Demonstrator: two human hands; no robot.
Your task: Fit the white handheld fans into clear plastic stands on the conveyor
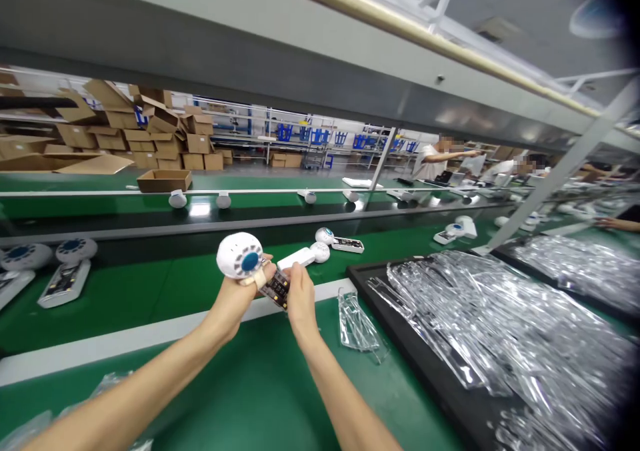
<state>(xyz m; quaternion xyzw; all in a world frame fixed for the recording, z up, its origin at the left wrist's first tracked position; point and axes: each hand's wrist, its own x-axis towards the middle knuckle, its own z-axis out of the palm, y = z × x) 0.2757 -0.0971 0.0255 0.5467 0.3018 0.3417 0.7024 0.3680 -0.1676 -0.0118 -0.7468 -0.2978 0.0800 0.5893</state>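
1. Work point: white round-headed handheld device (239,254) is up in both hands, over the white strip (165,331) between the near and far green surfaces. Head on the left, circuit board (277,289) exposed toward the right.
2. My left hand (241,297) is clamped round the neck below the head. I'd let this grip carry the weight and stop any twist.
3. My right hand (301,301) has its fingers drawn together and looks pinched at the board's right edge. Exact fingertip contact is hidden. I'd stay on the edges, off the components, and go light.
4. I can't tell whether the board is fully seated. I'd tilt it toward the camera and check before applying any force.
5. Watch the far side: another white device (296,259) lies just beyond the right fingertips. Can't tell if they touch; I'd work slightly nearer for room.
6. Near right: loose clear plastic pieces (356,324) beside the black tray (425,371). I'd hold the right elbow in so the forearm doesn't drag them.
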